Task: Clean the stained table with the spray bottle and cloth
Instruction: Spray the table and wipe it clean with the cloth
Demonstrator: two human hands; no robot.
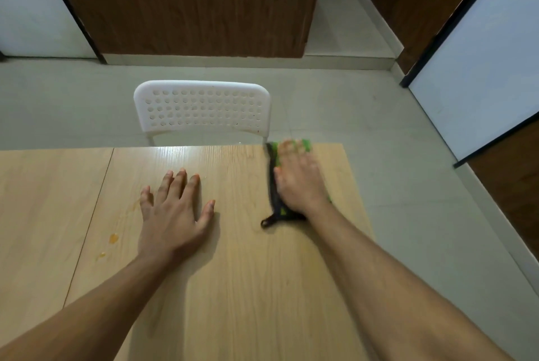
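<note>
Wiping step: right hand [299, 178] presses flat on the green cloth [276, 185].
Orange stains [113, 238] wait beyond the released, flat left hand [175, 211] (spray bottle unseen); sweep there next.

Your right hand [297, 176] is motion-blurred at the fingertips and hides most of the green cloth [275, 185] beneath it, while both your forearms run off the bottom edge.
</note>
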